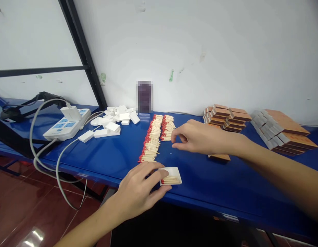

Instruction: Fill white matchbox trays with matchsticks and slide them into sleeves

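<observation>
My left grip [139, 188] has the small shallow white tray [178, 170] pinched at its left end, fingers over the far side, thumb on the near edge; that likely steadies it while leaving the right part uncovered. Tray sits at the near edge of the blue painted worktop [192, 175], probably to keep it close to me; can't tell if its bottom touches down. Inside it, a layer of red-tipped pale wooden matches [171, 180] lies against the near wall, heads left; white floor shows along the far side. My right grip [200, 136] hangs beyond the tray and a bit right, fingers curled toward the thumb; can't tell whether the tips meet or hold a match. Nearest to it is the short row of red-headed matches [169, 127], beyond the tray; the long row of red-headed matches [153, 139] runs just left of that. Heads all face left in both rows, same as in the tray, presumably so direction stays consistent. Well beyond the tray to the left: heap of small white rectangular blocks [124, 115]. To its right and beyond: stacked brown-orange boxes [237, 118], then larger brown bundles with grey ends [290, 128]; stacking probably saves room.
</observation>
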The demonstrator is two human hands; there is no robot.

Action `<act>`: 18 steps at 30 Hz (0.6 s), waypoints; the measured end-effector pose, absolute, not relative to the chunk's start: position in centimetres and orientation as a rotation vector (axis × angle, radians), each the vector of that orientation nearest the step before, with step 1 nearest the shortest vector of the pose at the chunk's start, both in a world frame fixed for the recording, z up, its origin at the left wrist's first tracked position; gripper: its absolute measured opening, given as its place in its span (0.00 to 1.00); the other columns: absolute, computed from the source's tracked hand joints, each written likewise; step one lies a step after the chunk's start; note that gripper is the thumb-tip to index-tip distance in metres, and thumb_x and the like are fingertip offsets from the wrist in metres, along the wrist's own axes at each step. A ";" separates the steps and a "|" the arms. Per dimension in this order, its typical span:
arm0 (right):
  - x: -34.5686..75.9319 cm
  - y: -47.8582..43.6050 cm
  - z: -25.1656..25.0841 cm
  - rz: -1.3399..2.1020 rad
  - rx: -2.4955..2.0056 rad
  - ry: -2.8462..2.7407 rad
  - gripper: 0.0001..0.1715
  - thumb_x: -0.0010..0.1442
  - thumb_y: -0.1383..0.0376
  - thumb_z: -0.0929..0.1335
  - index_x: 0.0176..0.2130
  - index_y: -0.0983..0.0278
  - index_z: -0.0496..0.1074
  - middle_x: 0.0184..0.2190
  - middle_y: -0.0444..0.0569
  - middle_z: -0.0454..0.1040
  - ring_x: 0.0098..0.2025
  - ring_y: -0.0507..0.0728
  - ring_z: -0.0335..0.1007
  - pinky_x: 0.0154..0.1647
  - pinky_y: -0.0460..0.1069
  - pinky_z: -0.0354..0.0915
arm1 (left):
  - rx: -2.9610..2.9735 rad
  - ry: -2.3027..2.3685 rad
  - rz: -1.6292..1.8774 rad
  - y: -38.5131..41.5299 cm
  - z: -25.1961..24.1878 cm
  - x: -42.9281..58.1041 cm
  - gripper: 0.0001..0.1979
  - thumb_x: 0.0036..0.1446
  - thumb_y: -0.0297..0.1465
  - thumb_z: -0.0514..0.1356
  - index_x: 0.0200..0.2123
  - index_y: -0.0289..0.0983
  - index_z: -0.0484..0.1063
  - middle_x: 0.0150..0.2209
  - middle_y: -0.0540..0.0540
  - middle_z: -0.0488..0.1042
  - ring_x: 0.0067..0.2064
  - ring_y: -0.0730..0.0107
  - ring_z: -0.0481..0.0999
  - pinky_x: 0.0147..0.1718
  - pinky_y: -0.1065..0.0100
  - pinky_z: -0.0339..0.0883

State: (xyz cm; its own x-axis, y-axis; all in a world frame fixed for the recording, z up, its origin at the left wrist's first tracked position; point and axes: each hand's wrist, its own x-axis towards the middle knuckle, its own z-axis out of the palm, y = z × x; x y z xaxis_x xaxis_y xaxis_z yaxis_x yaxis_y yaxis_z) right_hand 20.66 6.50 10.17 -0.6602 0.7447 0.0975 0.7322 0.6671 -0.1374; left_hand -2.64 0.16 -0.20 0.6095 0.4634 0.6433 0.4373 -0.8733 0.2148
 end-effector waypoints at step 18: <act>20.7 10.0 5.5 0.027 -1.399 -2.701 0.10 0.63 0.67 0.63 0.33 0.64 0.72 0.27 0.48 0.75 0.29 0.53 0.65 0.28 0.48 0.50 | 2.840 0.758 1.012 0.1 0.0 -2.6 0.10 0.65 0.34 0.60 0.48 0.37 0.70 0.44 0.44 0.75 0.42 0.63 0.75 0.42 0.62 0.71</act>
